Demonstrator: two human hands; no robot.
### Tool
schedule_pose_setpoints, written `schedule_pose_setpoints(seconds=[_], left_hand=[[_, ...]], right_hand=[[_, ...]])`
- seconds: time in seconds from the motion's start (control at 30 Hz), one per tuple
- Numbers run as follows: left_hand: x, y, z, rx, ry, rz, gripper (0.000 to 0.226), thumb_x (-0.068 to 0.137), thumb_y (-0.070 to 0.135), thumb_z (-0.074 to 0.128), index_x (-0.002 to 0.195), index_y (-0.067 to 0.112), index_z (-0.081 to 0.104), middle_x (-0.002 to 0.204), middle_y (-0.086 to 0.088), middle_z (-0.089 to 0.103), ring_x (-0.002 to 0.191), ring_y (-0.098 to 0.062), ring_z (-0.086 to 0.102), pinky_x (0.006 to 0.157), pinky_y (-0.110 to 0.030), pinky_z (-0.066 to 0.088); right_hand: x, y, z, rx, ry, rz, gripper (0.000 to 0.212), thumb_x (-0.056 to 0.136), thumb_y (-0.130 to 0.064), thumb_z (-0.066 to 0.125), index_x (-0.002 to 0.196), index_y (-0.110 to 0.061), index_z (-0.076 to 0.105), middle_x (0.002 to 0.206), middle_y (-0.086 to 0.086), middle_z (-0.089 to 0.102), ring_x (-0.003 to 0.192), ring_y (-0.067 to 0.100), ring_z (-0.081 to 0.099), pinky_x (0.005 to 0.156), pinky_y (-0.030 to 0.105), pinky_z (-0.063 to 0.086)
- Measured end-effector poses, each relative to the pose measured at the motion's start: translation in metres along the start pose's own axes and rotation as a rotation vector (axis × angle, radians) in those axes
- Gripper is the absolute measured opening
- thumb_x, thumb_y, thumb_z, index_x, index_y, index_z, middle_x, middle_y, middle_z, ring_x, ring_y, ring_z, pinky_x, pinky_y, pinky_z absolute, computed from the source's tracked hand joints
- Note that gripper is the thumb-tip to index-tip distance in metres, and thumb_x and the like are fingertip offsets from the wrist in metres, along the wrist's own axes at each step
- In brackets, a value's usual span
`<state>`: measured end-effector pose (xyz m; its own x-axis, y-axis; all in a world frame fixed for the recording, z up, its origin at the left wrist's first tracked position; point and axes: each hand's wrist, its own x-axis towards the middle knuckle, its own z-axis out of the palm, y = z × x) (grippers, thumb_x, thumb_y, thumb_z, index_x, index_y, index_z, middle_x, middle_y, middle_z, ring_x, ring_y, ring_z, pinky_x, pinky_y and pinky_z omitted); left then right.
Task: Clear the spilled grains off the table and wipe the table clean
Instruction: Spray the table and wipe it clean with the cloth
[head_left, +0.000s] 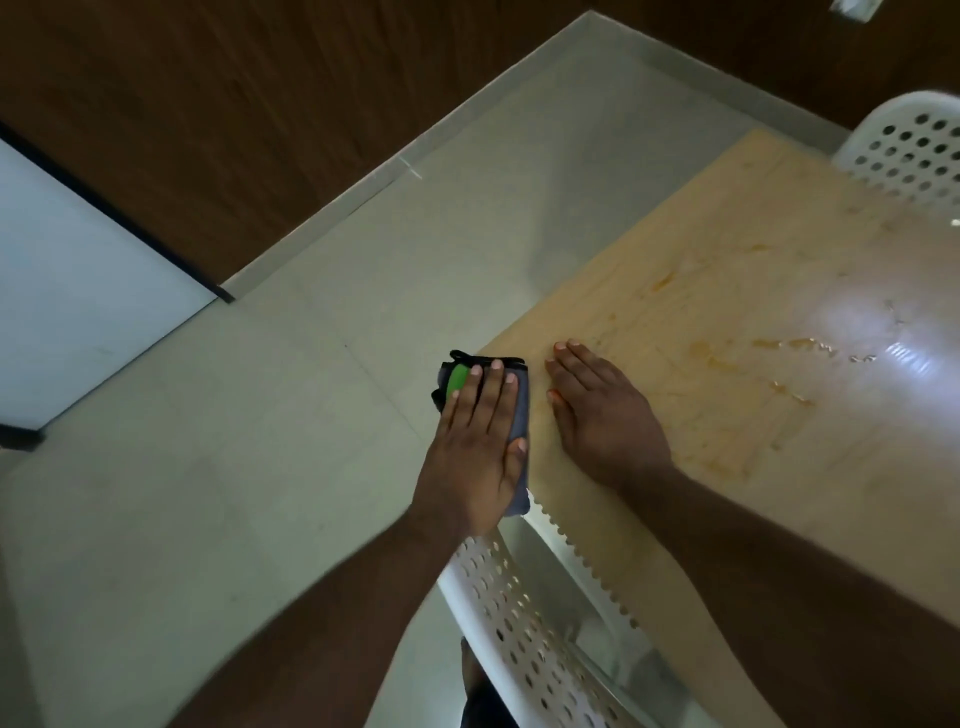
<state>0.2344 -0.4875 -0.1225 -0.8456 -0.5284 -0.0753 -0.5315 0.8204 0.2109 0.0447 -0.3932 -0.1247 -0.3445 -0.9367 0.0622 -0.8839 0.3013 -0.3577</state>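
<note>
- far left of everything there's a pale panel (78, 280) with a dark edge set against the dark wood wall (260, 130); grey tiled floor (260, 441) fills the space between that and the hands
- left hand (478, 447) is spread flat, palm down, fingers straight and close together, pressing on a grey cloth (519, 415); so not a pinch or a fist, just a flat press on top of it
- the cloth sits right under that palm at the table's left edge; its black trim and a bit of green stick out past the fingertips, and a grey strip shows along the thumb side and down by the wrist; looks like part of it hangs over the edge above the floor, hard to say how much
- just right of the cloth, the right hand (608, 410) lies flat and empty on the table (675, 519), fingers together, close beside the left hand but not touching it
- right of and beyond the right hand, orange-ish smears and wet streaks (789, 358) run across the light wood top, well apart from the cloth; too blurry to tell if any of it is grains
- below the hands a white perforated chair (519, 623) is tucked against the table edge; another white perforated chair (909, 150) stands at the far right corner
</note>
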Motion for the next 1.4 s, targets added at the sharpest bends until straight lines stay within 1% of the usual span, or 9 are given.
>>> schedule_pose_setpoints(seconds=[0.1,0.2,0.3,0.43,0.63,0.9,1.13,1.27,1.4], left_hand=[[0.04,-0.02,-0.006,0.024,-0.019,0.069,0.07,0.109,0.045,0.022,0.169,0.012,0.006,0.177,-0.008,0.003,0.163,-0.026,0.001,0.129,-0.049,0.017],[0.087,-0.032,-0.01,0.017,-0.049,0.048,0.075,0.104,0.05,0.011,0.169,0.015,0.0,0.177,-0.005,0.001,0.163,-0.024,0.008,0.13,-0.044,0.018],[0.113,-0.032,-0.011,-0.005,-0.057,0.071,0.075,0.104,0.05,0.01,0.169,0.015,-0.003,0.177,-0.007,-0.002,0.163,-0.025,0.008,0.128,-0.044,0.023],[0.079,-0.032,-0.016,0.073,-0.023,0.164,0.07,0.11,0.043,0.019,0.168,0.013,-0.006,0.177,-0.007,-0.008,0.163,-0.026,-0.004,0.129,-0.048,0.019],[0.048,-0.038,-0.017,0.094,-0.046,0.266,0.069,0.111,0.041,0.022,0.168,0.013,-0.005,0.176,-0.007,-0.01,0.163,-0.025,-0.006,0.129,-0.052,0.016],[0.084,-0.037,-0.017,0.065,-0.062,0.314,0.068,0.11,0.043,0.02,0.169,0.016,-0.003,0.177,-0.003,-0.009,0.163,-0.02,-0.008,0.129,-0.049,0.018],[0.181,-0.016,-0.016,0.02,-0.109,0.438,0.07,0.108,0.045,0.016,0.168,0.017,-0.006,0.176,-0.001,-0.013,0.162,-0.019,-0.013,0.13,-0.046,0.018],[0.254,0.017,-0.016,0.022,-0.143,0.478,0.073,0.105,0.047,0.014,0.169,0.016,-0.004,0.177,-0.003,-0.009,0.162,-0.022,-0.011,0.13,-0.046,0.016],[0.247,0.018,-0.018,0.025,-0.13,0.483,0.072,0.106,0.046,0.013,0.168,0.015,-0.008,0.176,-0.003,-0.012,0.163,-0.024,-0.011,0.13,-0.044,0.019]], right_hand=[[0.0,0.0,0.001,-0.002,0.024,0.006,0.052,0.111,-0.038,0.036,0.153,-0.011,0.053,0.161,0.007,0.048,0.154,0.021,0.037,0.126,0.04,0.03],[0.0,-0.001,0.002,-0.003,0.043,0.017,0.052,0.111,-0.038,0.037,0.152,-0.01,0.055,0.159,0.008,0.05,0.153,0.021,0.04,0.126,0.04,0.033],[0.0,0.001,0.004,-0.003,0.042,0.007,0.051,0.111,-0.038,0.039,0.151,-0.011,0.056,0.16,0.007,0.051,0.153,0.019,0.039,0.124,0.04,0.035],[-0.001,-0.001,0.002,-0.015,0.033,-0.001,0.051,0.111,-0.038,0.041,0.152,-0.013,0.055,0.161,0.005,0.049,0.154,0.018,0.037,0.124,0.04,0.036],[0.001,0.0,0.0,-0.042,0.013,0.026,0.051,0.112,-0.041,0.039,0.155,-0.016,0.052,0.163,0.003,0.047,0.155,0.015,0.033,0.128,0.03,0.02],[-0.003,-0.001,0.0,-0.017,0.042,0.177,0.058,0.112,-0.045,0.034,0.158,-0.013,0.046,0.166,0.007,0.041,0.159,0.018,0.027,0.129,0.035,0.017],[0.0,-0.003,-0.002,0.01,0.038,0.292,0.064,0.112,-0.05,0.026,0.165,-0.015,0.031,0.173,0.004,0.023,0.163,0.015,0.008,0.131,0.037,0.012],[0.006,0.0,-0.001,0.045,0.104,0.428,0.067,0.111,-0.053,0.025,0.166,-0.016,0.028,0.174,0.001,0.018,0.163,0.012,0.003,0.132,0.037,0.011],[0.025,0.013,-0.011,0.065,0.206,0.643,0.066,0.109,-0.049,0.026,0.165,-0.015,0.032,0.173,0.003,0.023,0.162,0.014,0.009,0.13,0.032,0.007]])
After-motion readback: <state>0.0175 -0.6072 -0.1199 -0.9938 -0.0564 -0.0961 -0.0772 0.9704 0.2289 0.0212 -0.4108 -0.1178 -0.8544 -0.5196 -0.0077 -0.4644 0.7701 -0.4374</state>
